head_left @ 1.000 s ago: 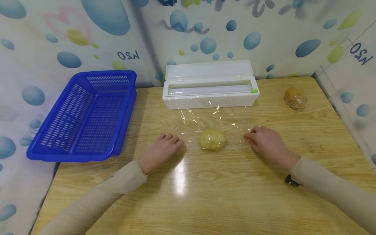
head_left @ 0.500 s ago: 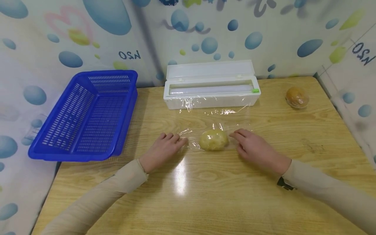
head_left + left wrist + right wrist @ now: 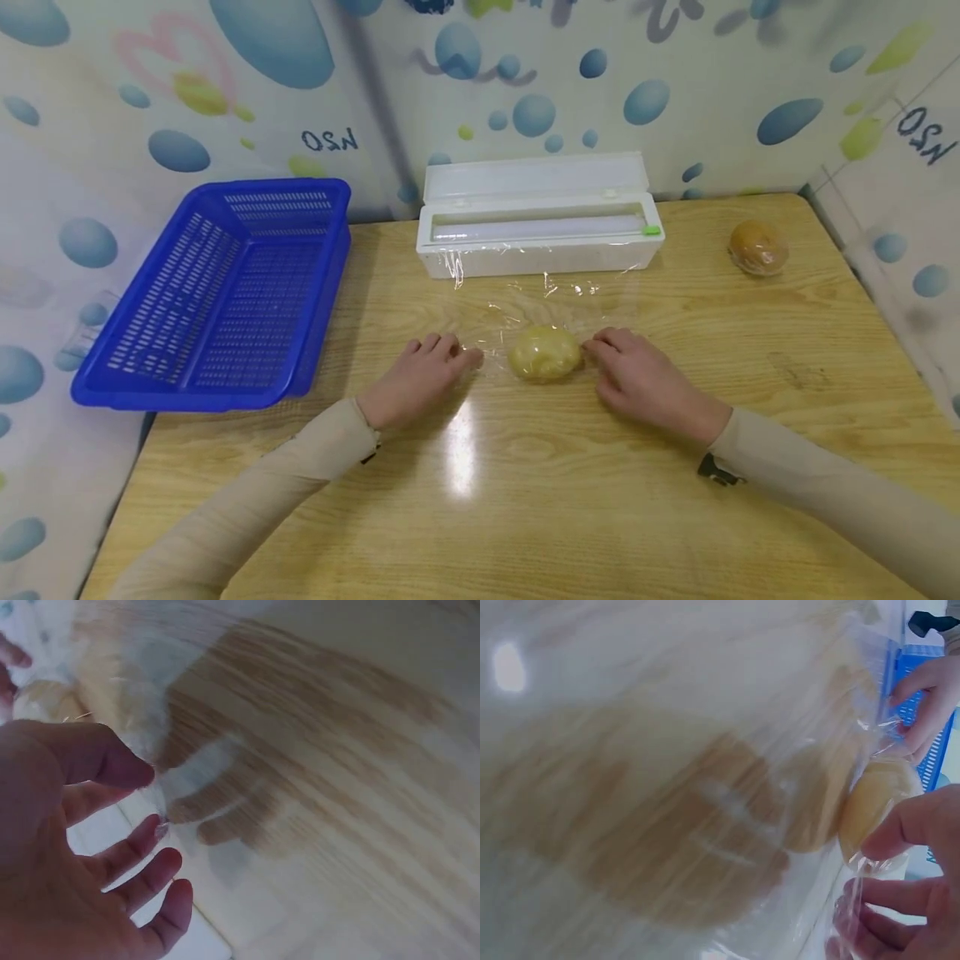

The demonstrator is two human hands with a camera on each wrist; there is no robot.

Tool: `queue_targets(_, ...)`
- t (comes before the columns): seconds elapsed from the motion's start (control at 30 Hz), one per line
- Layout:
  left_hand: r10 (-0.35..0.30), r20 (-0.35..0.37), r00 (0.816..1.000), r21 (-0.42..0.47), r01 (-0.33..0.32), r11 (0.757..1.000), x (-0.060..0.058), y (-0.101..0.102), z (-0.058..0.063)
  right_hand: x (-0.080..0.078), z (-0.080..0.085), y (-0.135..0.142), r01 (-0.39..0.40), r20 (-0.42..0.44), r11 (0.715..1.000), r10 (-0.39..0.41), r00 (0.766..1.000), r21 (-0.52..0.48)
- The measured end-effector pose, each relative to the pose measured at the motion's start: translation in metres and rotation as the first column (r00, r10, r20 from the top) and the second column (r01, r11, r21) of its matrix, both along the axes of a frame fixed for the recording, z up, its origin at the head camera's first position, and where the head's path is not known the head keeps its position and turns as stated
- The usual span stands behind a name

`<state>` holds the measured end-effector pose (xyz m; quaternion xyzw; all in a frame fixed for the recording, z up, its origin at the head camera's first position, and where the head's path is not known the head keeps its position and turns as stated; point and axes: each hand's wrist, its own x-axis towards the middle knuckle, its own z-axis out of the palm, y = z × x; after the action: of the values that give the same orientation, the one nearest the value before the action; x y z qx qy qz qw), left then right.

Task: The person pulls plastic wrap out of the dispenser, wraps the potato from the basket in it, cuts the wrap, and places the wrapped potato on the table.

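Head view: inside the back edge of the worktop [image 3: 540,517], left hand [image 3: 412,375] is pinching film [image 3: 506,317], right hand [image 3: 643,377], fingers parted, is showing unclear grip beside the potato [image 3: 545,353], uneven pulling possibly risking tears.

White glare blazes off the glossy, light-brown wooden table [image 3: 517,508]! Glints speckle the clear, wrinkled plastic film [image 3: 534,302], while both wrist views look hazy and soft.

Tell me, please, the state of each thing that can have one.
Box, open, lid raised
Roll, lying in box
Film, spread over potato, wrinkled
Potato, covered by film
Orange-brown item, wrapped in clear plastic
Basket, upright
Left hand, pinching film
Right hand, pinching film
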<state>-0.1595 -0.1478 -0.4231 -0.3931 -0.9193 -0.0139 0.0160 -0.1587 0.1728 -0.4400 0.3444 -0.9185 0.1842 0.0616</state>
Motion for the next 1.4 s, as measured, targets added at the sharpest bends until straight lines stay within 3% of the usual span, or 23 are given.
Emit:
queue_targets(0.17, 0.094, 0.168, 0.981, 0.026, -0.099, 0.995, -0.005, 0.002, 0.002, 0.002, 0.004, 0.0, 0.044, 0.0, 0.999, -0.044, 0.999, 0.028)
queue_targets(0.27, 0.117, 0.173, 0.978, 0.053, -0.128, 0.99, -0.007, 0.01, 0.007, 0.005, 0.01, 0.0, 0.083, 0.019, 0.995, -0.085, 0.996, 0.052)
queue_targets(0.5, 0.026, 0.097, 0.995, 0.191, -0.044, 0.981, -0.017, 0.05, 0.017, 0.01, 0.024, -0.008, 0.117, -0.04, 0.99, -0.114, 0.993, 0.075)
queue_targets(0.67, -0.014, 0.166, 0.986, 0.205, -0.021, 0.978, -0.026, 0.067, 0.016, 0.011, 0.025, -0.009, 0.181, -0.07, 0.972, -0.172, 0.983, 0.153)
queue_targets(0.8, -0.037, 0.246, 0.969, 0.261, -0.029, 0.965, -0.032, 0.069, 0.013, 0.011, 0.018, 0.0, 0.216, 0.004, 0.944, -0.225, 0.974, 0.25)
queue_targets(0.9, -0.081, 0.275, 0.958, 0.328, -0.014, 0.945, -0.035, 0.069, 0.012, 0.011, 0.014, 0.006, 0.206, 0.059, 0.943, -0.229, 0.972, 0.261)
queue_targets(1.13, -0.143, 0.301, 0.943, 0.393, 0.014, 0.919, -0.039, 0.068, 0.01, 0.009, 0.011, 0.012, 0.156, 0.15, 0.977, -0.178, 0.973, 0.146)
queue_targets(1.4, -0.156, 0.349, 0.924, 0.405, 0.001, 0.914, -0.042, 0.069, 0.008, -0.002, 0.015, 0.021, 0.076, 0.345, 0.996, -0.091, 0.934, 0.055)
